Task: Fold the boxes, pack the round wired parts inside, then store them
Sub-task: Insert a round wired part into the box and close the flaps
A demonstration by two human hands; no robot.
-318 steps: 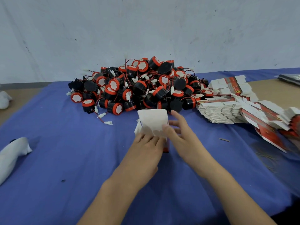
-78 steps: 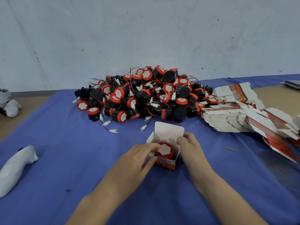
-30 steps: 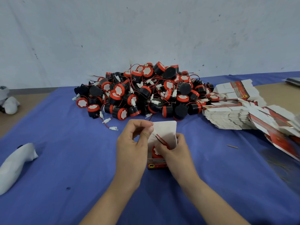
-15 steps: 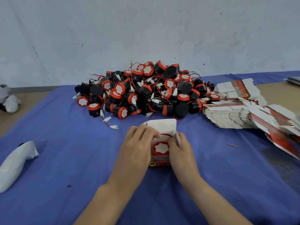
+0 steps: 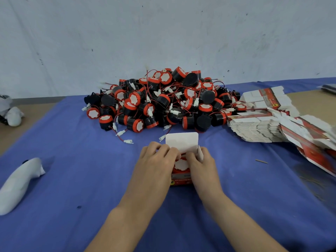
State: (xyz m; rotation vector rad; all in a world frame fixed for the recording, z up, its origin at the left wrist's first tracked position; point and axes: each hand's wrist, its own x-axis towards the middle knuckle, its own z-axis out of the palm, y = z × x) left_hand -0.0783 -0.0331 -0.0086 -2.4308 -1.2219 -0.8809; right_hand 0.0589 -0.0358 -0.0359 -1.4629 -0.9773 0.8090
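Head | left hand (image 5: 156, 161) grip: holds box (image 5: 180, 179) | right hand (image 5: 202, 165) grip: holds box | round part (image 5: 181, 164) inside, lid (image 5: 181, 143) up

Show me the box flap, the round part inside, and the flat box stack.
Box flap (image 5: 181, 141), head view: white middle.
Round part (image 5: 181, 164), head view: white top face.
Flat box stack (image 5: 254, 132), head view: layered front edge.

A small red box (image 5: 180, 179) stood upright on the blue cloth (image 5: 72, 179), held between the left hand (image 5: 156, 160) and the right hand (image 5: 201, 164). Its white lid flap (image 5: 181, 142) was raised at the back. Inside sat a round part (image 5: 181, 164), red-rimmed, with its white face up. Behind lay a heap of black-and-red wired parts (image 5: 163, 102), and to the right of the heap a stack of flat boxes (image 5: 254, 130).
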